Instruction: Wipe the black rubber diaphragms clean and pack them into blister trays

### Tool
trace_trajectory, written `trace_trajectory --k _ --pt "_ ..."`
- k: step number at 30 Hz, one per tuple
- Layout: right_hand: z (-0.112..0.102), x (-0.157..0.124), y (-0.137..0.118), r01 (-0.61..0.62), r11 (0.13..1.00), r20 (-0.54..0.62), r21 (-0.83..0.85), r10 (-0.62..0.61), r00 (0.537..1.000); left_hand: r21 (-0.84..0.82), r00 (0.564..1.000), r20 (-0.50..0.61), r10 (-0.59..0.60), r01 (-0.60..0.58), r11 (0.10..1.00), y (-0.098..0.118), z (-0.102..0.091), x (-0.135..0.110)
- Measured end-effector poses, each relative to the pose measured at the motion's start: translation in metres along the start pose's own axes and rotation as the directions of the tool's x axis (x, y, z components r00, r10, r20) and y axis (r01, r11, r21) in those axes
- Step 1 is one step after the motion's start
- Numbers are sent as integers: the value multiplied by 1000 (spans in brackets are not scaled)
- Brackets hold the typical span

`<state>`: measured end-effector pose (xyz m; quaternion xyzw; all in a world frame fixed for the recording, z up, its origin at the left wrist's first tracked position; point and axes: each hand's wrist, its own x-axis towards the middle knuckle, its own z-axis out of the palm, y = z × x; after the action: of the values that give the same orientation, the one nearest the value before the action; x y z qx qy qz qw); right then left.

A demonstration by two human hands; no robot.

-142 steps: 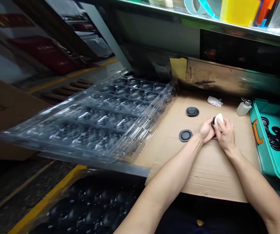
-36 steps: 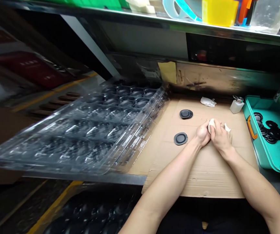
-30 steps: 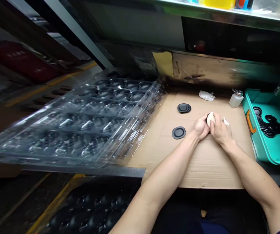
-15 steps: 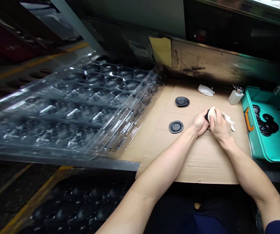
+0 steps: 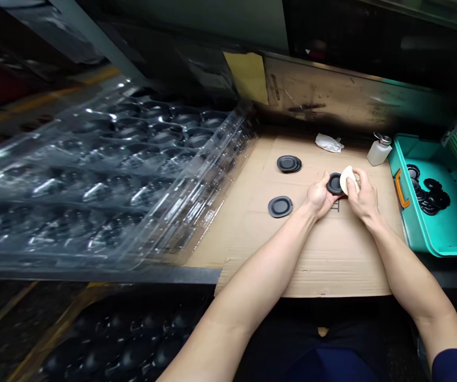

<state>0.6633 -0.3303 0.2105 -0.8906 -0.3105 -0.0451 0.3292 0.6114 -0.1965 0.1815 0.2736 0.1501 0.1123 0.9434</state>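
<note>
My left hand point(image 5: 319, 197) holds a black oval disc point(image 5: 334, 183) with a raised rim, its face turned up. In my right hand point(image 5: 363, 195), a round cream-white pad point(image 5: 347, 178) is pinched between thumb and fingers, right beside the disc; whether the two touch I cannot tell. To the left on the cardboard sheet point(image 5: 311, 260) lies one dark oval disc point(image 5: 280, 206). Farther back is a small overlapping pile of similar discs point(image 5: 289, 163).
Crumpled white tissue point(image 5: 329, 142) and a white pump bottle point(image 5: 379, 150) stand at the back. On the right, a teal bin point(image 5: 423, 233) with an orange handle holds several black parts point(image 5: 435, 199). Clear plastic trays point(image 5: 132, 175) are stacked on the left.
My right hand has drawn the white pad off to the right, uncovering the black disc's face in my left hand. The whole view has shifted slightly.
</note>
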Motion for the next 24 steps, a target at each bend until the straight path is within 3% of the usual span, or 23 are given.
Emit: trace_trajectory --k 9,13,17,19,22,24 --pt "3 4 4 -1 942 193 337 -68 979 123 997 -1 78 -78 989 -8 1 -2" --pt "-13 8 10 65 984 307 166 -114 945 133 998 -45 53 -46 990 -6 4 -5" --pt "-21 5 1 6 996 157 -91 9 988 145 996 -87 29 -16 989 -6 6 -6" --pt "-21 3 -5 7 990 163 -142 17 986 127 995 -99 29 -17 992 -6 6 -6" --pt "-21 0 -10 84 987 283 -134 -43 958 95 994 -111 20 -9 995 -6 6 -6" --pt "-22 -2 -12 52 983 262 -177 -4 965 92 993 -117 3 8 996 -6 6 -6"
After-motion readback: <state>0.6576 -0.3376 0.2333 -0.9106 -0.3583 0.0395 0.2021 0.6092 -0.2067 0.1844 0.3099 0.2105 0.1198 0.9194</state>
